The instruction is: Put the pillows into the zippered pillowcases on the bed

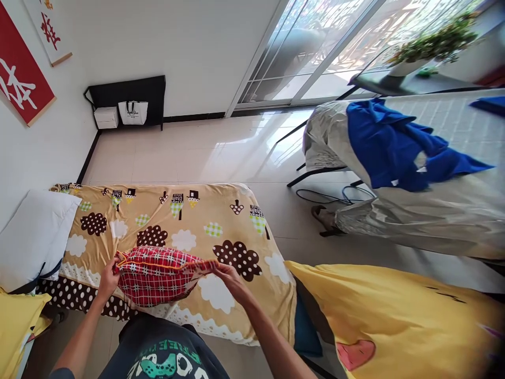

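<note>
- The red plaid cushion (158, 279) is held over the near side of the patterned blanket (213, 208); whether it touches is hard to tell.
- It looks light, soft and unlikely to slip or break; its corners suit a pinch.
- Left hand (108, 279) and right hand (231, 279) have fingers clamped on opposite ends.
- White pillow (35, 237) leftward; glass door (284, 58) beyond the tiled floor (177, 152).
</note>
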The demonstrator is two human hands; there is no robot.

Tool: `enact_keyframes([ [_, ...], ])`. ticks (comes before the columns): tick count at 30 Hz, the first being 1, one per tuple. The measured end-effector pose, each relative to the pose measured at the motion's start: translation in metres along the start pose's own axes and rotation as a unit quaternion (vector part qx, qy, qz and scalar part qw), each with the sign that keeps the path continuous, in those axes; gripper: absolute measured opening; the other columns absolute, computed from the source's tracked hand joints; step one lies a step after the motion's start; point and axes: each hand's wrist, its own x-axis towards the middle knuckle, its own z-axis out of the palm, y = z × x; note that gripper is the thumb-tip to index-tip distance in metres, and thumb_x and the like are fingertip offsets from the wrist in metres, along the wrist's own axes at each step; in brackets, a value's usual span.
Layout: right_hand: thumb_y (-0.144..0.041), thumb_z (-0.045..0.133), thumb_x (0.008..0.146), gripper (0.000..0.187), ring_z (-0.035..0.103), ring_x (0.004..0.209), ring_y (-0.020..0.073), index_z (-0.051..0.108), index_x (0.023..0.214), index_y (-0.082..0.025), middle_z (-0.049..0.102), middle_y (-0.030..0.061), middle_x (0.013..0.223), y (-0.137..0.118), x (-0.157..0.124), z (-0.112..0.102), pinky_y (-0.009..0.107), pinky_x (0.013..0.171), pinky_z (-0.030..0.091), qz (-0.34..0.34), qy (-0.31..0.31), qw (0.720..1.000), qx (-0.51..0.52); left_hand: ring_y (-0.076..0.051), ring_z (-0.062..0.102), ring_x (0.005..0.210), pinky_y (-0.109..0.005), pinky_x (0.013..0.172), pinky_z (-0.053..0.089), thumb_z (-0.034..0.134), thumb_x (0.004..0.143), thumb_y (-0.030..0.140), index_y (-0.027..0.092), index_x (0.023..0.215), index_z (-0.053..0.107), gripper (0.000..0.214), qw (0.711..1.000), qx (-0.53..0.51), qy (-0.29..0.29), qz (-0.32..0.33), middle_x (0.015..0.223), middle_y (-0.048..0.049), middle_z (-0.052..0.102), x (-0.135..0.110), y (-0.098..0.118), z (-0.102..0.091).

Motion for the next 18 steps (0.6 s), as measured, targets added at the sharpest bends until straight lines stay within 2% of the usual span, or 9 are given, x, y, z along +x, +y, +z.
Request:
enact_keyframes([
  [3,-0.069,0.068,0.068,0.066,0.067,0.095,0.032,0.074,0.106,-0.015,0.072,0.0166,0.103,-0.015,-0.011,-0.014,0.04,0.072,0.055,0.007,-0.041,0.998,-0.045,-0.028,0.056,0.113,-0.046,0.1,0.042,0.059,0.078,0.025,0.019,0.089,0.063,0.014,0.997,0.051,0.036,0.036,0.11,-0.0105,0.061,-0.007,0.013,-0.006],
  [5,-0.063,0.069,0.07,0.072,0.061,0.113,0.0332,0.065,0.126,-0.019,0.063,0.018,0.127,-0.025,-0.012,-0.011,0.042,0.082,0.055,-0.045,-0.05,0.992,-0.11,-0.031,0.041,0.132,-0.051,0.111,0.028,0.058,0.077,0.018,0.02,0.085,0.063,0.01,0.988,0.123,0.03,0.092,0.128,-0.0119,0.053,-0.009,0.022,-0.007],
  [7,-0.056,0.071,0.072,0.074,0.052,0.127,0.0319,0.056,0.137,-0.024,0.053,0.0149,0.142,-0.032,-0.008,0.001,0.044,0.096,0.049,-0.125,-0.044,0.97,-0.204,-0.03,0.038,0.135,-0.051,0.113,0.024,0.054,0.076,0.013,0.02,0.084,0.061,0.013,0.972,0.185,-0.023,0.145,0.133,-0.0115,0.051,-0.008,0.03,-0.007],
  [8,-0.052,0.069,0.075,0.067,0.052,0.128,0.0309,0.057,0.136,-0.026,0.053,0.0128,0.142,-0.035,-0.005,0.008,0.045,0.1,0.046,-0.159,-0.043,0.954,-0.252,-0.029,0.042,0.13,-0.05,0.111,0.027,0.054,0.074,0.011,0.02,0.085,0.06,0.016,0.966,0.201,-0.057,0.155,0.128,-0.0115,0.054,-0.006,0.033,-0.007],
  [10,-0.044,0.061,0.084,0.042,0.058,0.119,0.0288,0.067,0.122,-0.028,0.064,0.0103,0.129,-0.038,0.0,0.021,0.046,0.102,0.043,-0.194,-0.053,0.92,-0.336,-0.026,0.055,0.111,-0.045,0.102,0.037,0.053,0.07,0.011,0.02,0.09,0.057,0.022,0.96,0.216,-0.104,0.143,0.11,-0.0094,0.061,-0.002,0.036,-0.006],
  [12,-0.039,0.05,0.09,0.033,0.066,0.103,0.0265,0.074,0.108,-0.027,0.073,0.0097,0.11,-0.04,0.004,0.026,0.044,0.097,0.046,-0.2,-0.048,0.907,-0.368,-0.022,0.058,0.094,-0.04,0.092,0.042,0.054,0.069,0.014,0.018,0.106,0.056,0.037,0.964,0.212,-0.113,0.118,0.095,-0.0056,0.063,0.001,0.037,-0.008],
  [15,-0.044,0.046,0.091,0.039,0.068,0.089,0.0244,0.075,0.107,-0.024,0.075,0.0097,0.1,-0.044,0.003,0.018,0.037,0.082,0.052,-0.189,0.01,0.931,-0.312,-0.021,0.058,0.094,-0.037,0.089,0.041,0.053,0.073,0.016,0.02,0.124,0.053,0.05,0.973,0.177,-0.096,0.111,0.094,-0.005,0.064,0.003,0.038,-0.016],
  [16,-0.048,0.048,0.089,0.041,0.068,0.087,0.0241,0.075,0.107,-0.024,0.075,0.0095,0.1,-0.046,0.002,0.014,0.035,0.079,0.053,-0.185,0.021,0.941,-0.282,-0.022,0.058,0.095,-0.036,0.09,0.04,0.051,0.075,0.015,0.021,0.119,0.056,0.045,0.976,0.165,-0.08,0.113,0.095,-0.0054,0.064,0.004,0.039,-0.019],
  [18,-0.054,0.053,0.085,0.042,0.069,0.085,0.0243,0.077,0.103,-0.023,0.075,0.0091,0.1,-0.05,-0.002,0.004,0.033,0.075,0.055,-0.172,0.018,0.958,-0.23,-0.021,0.058,0.091,-0.035,0.087,0.04,0.051,0.075,0.016,0.02,0.095,0.062,0.023,0.983,0.145,-0.025,0.11,0.089,-0.0048,0.063,0.005,0.04,-0.028],
])
